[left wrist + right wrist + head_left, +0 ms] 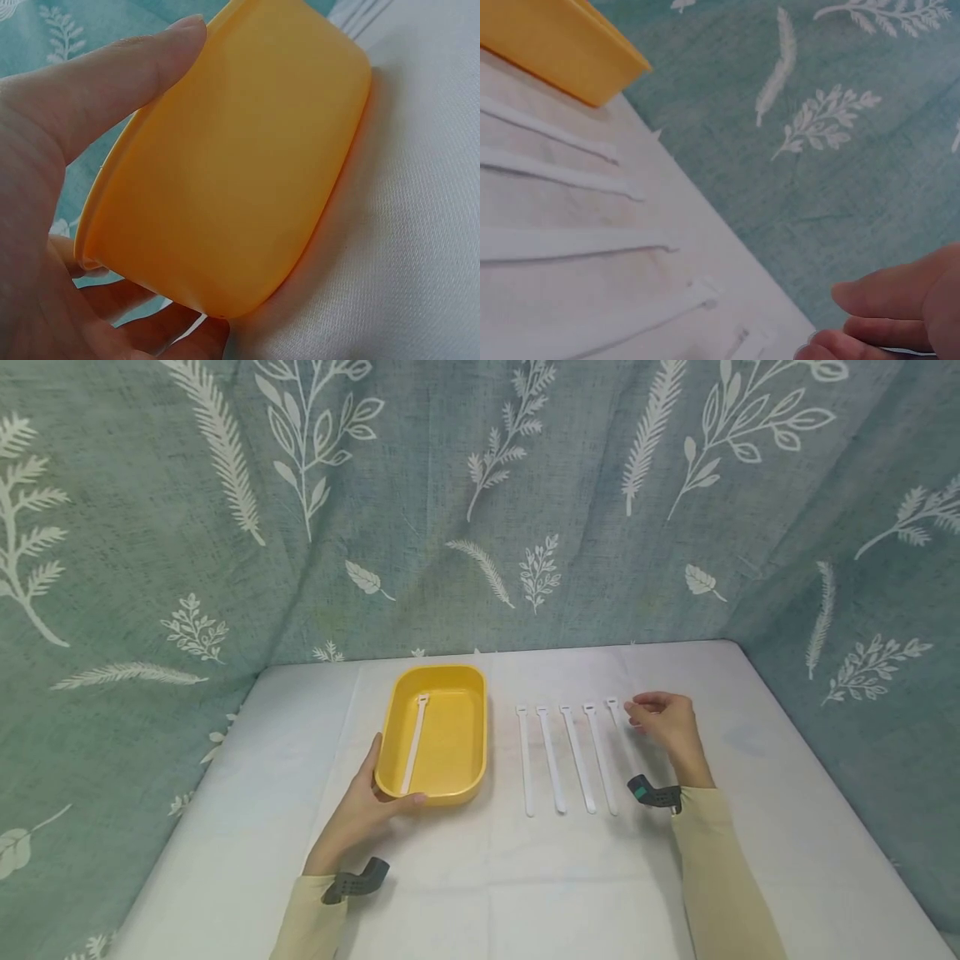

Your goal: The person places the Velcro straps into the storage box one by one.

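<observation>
My left hand [362, 814] grips the near left corner of a yellow plastic tray [482, 735], thumb along the near side and fingers on the left wall. The left wrist view shows the fingertips curled low against the tray's outer wall [232, 165]. Inside the tray lies one white cable tie [414, 747] with a slotted head. To the right of it, several similar cable ties [577, 760] lie side by side, heads away from me. My right hand [669, 722] hovers just right of the head of the rightmost tie [618, 720], fingers bent, nothing visibly held.
A white cloth [450, 893] covers the table. Teal curtains [420, 510] with white leaf prints hang behind and at both sides, near the table's far edge. Dark wrist cameras [656, 793] sit on both forearms, over beige sleeves [723, 877].
</observation>
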The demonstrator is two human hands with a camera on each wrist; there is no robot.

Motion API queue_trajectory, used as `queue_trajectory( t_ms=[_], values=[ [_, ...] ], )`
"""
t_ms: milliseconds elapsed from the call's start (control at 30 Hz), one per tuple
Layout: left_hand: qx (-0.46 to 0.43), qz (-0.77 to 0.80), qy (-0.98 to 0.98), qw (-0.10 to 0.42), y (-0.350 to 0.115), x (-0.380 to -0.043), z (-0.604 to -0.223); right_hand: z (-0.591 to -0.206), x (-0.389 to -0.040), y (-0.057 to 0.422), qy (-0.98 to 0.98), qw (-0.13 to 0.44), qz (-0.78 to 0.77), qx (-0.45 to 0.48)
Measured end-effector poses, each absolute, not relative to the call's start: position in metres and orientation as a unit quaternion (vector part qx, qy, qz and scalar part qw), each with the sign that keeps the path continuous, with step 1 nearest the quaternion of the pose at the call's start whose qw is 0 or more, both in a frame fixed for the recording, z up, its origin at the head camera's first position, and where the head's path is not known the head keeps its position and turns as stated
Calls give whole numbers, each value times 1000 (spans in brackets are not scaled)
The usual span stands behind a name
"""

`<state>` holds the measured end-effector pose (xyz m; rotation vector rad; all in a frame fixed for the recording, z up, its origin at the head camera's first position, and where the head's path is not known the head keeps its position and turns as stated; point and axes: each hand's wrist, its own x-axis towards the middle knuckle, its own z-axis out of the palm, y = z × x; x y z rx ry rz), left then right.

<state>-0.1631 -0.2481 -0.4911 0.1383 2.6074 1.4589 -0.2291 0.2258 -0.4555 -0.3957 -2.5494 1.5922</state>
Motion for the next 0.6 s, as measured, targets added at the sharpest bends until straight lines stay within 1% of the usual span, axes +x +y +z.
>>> queue_trajectory(
  t_ms=[267,600],
  values=[
    [50,486,870,74,-248,-164,-491,-462,-229,227,-863,33,484,-139],
    [46,483,871,75,-247,-163,-490,-470,-229,227,-887,-9,441,-139]
  ],
)
